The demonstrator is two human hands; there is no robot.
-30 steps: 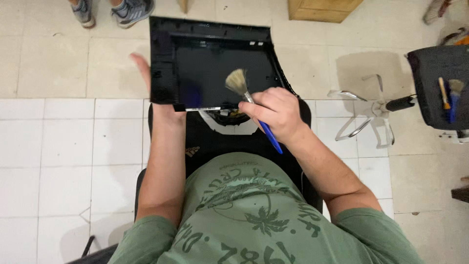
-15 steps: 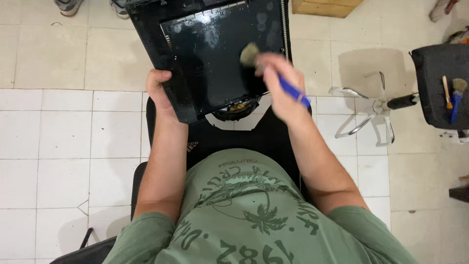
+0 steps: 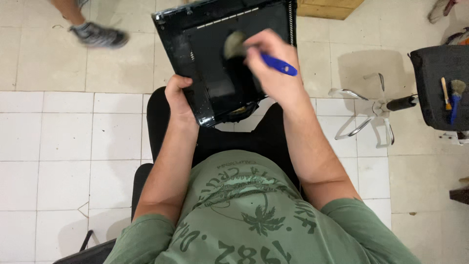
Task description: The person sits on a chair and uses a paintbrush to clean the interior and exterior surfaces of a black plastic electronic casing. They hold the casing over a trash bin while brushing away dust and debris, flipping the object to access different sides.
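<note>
A flat black panel (image 3: 215, 54) with a raised rim is tilted in front of me over a black chair. My left hand (image 3: 180, 100) grips its lower left edge. My right hand (image 3: 271, 66) holds a paintbrush with a blue handle (image 3: 278, 64). The pale bristles (image 3: 233, 45) press on the middle of the panel and look blurred.
A second black chair (image 3: 437, 83) at the right carries two more brushes (image 3: 454, 98); its chrome base (image 3: 364, 110) is beside me. Another person's shoe (image 3: 97, 35) is on the tiled floor at the upper left. A wooden box (image 3: 330, 7) sits at the top.
The panel has tilted and shifted right in my left hand. My right hand swept the brush up across its surface. The other person's foot moved right.
</note>
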